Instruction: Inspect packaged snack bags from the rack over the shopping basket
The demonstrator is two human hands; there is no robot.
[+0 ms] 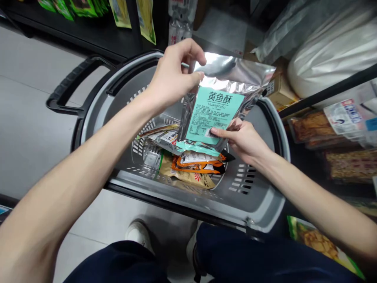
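A silver foil pouch point(232, 80) with a teal label reading "HuangYuSu" is held upright over a grey shopping basket point(259, 196). My left hand point(173, 76) pinches the pouch's top left edge. My right hand point(243, 139) grips its lower right corner, thumb on the label near the barcode. Below the pouch, several snack packets point(196, 165) lie on the basket's slotted floor, among them an orange-and-black one and a tan one.
The basket's black handle point(69, 88) juts left over the grey tile floor. Dark shelves with packaged snacks point(347, 165) stand at right, white sacks point(330, 51) above them. Green and yellow packets point(120, 13) hang at the top. My knees and a shoe show at the bottom.
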